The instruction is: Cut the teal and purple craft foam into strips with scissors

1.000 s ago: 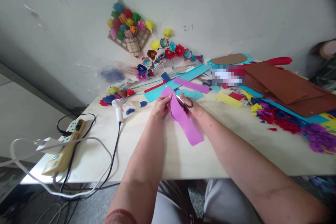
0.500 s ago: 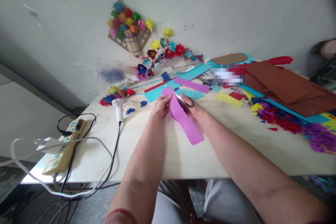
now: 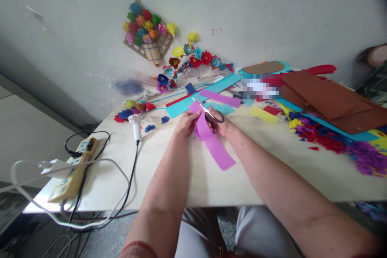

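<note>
Above the middle of the table, my left hand (image 3: 188, 123) pinches a long purple paper strip (image 3: 214, 145) near its upper end. The strip's lower end hangs free towards me. A pair of scissors (image 3: 215, 117) with dark handles is in my right hand (image 3: 222, 123), its blades pointing up and left across the strip's top end. Whether the blades are parted at the paper is hard to make out. Just beyond my hands lie another purple strip (image 3: 222, 98), a long turquoise strip (image 3: 178, 107) and a small dark blue piece (image 3: 190, 88).
A white glue gun (image 3: 136, 127) and a power strip (image 3: 72, 173) with loose cables are on the left. Paper flowers (image 3: 195, 61) stand at the back. Brown sheets (image 3: 326, 100), petal scraps (image 3: 329, 141) and a yellow piece (image 3: 263, 115) lie to the right.
The purple strip has shifted slightly right and turned a little in my left hand. The scissors' blades have moved slightly with it; my right hand stays almost in place.
</note>
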The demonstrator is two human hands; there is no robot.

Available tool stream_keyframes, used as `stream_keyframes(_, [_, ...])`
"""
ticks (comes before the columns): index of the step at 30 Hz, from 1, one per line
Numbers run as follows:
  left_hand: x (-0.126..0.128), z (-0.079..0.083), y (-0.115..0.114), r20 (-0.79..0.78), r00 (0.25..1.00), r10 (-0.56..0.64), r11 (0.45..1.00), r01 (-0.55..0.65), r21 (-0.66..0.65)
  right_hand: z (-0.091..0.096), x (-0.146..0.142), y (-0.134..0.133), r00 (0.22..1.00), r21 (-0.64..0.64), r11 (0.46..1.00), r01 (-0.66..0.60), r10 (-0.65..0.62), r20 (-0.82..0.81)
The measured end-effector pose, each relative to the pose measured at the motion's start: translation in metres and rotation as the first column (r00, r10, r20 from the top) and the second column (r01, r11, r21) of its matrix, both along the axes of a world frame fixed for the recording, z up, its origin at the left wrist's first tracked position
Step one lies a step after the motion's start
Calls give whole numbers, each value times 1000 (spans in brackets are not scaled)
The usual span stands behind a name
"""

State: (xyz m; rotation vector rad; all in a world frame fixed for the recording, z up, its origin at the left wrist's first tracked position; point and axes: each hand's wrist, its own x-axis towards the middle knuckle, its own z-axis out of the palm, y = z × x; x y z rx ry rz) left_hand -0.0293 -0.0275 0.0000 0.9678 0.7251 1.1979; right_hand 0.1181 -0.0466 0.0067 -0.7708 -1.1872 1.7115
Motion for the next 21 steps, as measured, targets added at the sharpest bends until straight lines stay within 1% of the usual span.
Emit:
stream_keyframes(5, [-1, 0, 1, 9, 1000, 6, 1000, -6, 8, -2, 1, 2, 1000, 25, 1000, 5, -5, -8])
stream_keyframes(8, [-1, -1, 1, 15, 1000, 25, 1000, -25, -10, -3, 1, 2, 1000, 44, 999, 14, -13, -6])
stream_keyframes(16, [-2, -3, 3, 28, 999, 22, 1000, -21, -7, -6, 2, 5, 999, 43, 999, 24, -23, -23])
stream_keyframes(21, [-3, -3, 4, 34, 999, 24, 999, -23, -25, -2, 3, 3, 999, 29, 999, 33, -33, -5])
